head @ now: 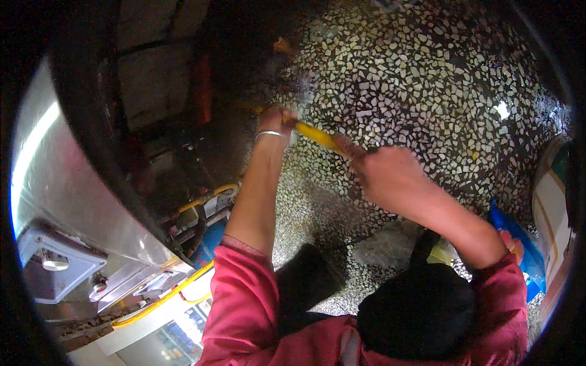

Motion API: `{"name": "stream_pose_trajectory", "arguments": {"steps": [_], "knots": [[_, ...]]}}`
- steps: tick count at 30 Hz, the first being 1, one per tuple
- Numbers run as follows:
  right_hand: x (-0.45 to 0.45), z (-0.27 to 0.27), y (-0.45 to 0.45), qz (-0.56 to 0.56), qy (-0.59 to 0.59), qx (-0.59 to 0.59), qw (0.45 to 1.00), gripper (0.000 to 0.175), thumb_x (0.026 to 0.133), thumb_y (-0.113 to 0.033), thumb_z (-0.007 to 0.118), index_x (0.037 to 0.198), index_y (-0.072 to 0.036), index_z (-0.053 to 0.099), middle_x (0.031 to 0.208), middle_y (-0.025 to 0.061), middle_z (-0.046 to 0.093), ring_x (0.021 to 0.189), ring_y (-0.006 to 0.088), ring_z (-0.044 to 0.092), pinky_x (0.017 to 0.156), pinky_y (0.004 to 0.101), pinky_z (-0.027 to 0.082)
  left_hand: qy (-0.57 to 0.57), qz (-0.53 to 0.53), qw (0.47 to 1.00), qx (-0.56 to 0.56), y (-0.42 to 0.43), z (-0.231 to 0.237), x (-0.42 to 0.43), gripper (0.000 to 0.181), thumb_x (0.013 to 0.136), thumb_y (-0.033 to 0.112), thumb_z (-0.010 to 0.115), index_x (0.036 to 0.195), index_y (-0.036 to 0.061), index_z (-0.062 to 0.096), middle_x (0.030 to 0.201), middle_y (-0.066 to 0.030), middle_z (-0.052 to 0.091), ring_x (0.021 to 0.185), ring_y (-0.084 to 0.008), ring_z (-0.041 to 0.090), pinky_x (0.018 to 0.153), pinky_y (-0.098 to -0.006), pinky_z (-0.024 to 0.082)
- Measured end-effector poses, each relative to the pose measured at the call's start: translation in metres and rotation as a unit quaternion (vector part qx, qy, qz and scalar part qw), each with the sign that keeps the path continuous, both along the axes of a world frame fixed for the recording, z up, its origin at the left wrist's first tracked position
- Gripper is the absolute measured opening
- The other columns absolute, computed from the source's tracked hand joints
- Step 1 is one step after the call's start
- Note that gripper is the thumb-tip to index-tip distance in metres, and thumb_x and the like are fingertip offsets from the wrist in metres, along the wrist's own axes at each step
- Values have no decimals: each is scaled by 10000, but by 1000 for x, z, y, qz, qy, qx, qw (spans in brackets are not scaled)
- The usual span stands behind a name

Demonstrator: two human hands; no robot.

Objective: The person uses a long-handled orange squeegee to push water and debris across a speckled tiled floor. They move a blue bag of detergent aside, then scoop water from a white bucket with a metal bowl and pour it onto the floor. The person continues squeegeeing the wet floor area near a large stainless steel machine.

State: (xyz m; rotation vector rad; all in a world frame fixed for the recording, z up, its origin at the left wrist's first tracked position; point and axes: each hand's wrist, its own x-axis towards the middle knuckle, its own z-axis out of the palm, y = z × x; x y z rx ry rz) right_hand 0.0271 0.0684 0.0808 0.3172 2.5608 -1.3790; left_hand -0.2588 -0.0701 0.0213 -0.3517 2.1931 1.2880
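My left hand [275, 121], with a silvery bangle at the wrist, grips a yellow handle [316, 135] that looks like a broom or mop stick. Nearer to me, my right hand [389, 171] is closed around the same handle, where a brownish section shows beside the fingers. The handle slants over the speckled terrazzo floor [412, 82]. Past my left hand it runs into deep shadow, so its far end cannot be made out.
A stainless-steel counter [87, 183] curves along the left above a dark space with pipes. A yellow hose [165, 299] runs along its lower edge, near a grey plastic frame [68, 279]. At right, a blue plastic packet [531, 265] lies beside a pale panel [547, 206].
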Motion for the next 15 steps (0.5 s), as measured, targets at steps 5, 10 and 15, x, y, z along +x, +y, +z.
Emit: {"name": "stream_pose_trajectory", "arguments": {"steps": [5, 10, 15], "knots": [[42, 43, 47, -216, 112, 146, 959, 319, 874, -101, 599, 1189, -109, 654, 903, 129, 704, 732, 314, 678, 648, 392, 531, -111, -11, 934, 338, 61, 19, 41, 64, 951, 77, 497, 920, 42, 453, 691, -84, 507, 751, -273, 563, 862, -496, 490], [49, 74, 45, -252, 126, 184, 942, 277, 857, -183, 654, 1129, -148, 697, 939, 142, 689, 785, 323, 671, 679, 378, 527, -80, 41, 934, 345, 91, 41, 63, 99, 975, 97, 449, 956, 4, 425, 797, -124, 517, 734, -250, 593, 689, -421, 571], [12, 103, -9, -162, 146, 229, 949, 278, 861, -221, 643, 1129, -160, 687, 760, 166, 662, 645, 351, 643, 614, 451, 521, -89, 38, 924, 371, 35, 51, 13, 76, 940, 106, 495, 893, 52, 470, 787, -100, 529, 635, -230, 570, 556, -377, 537]]}}
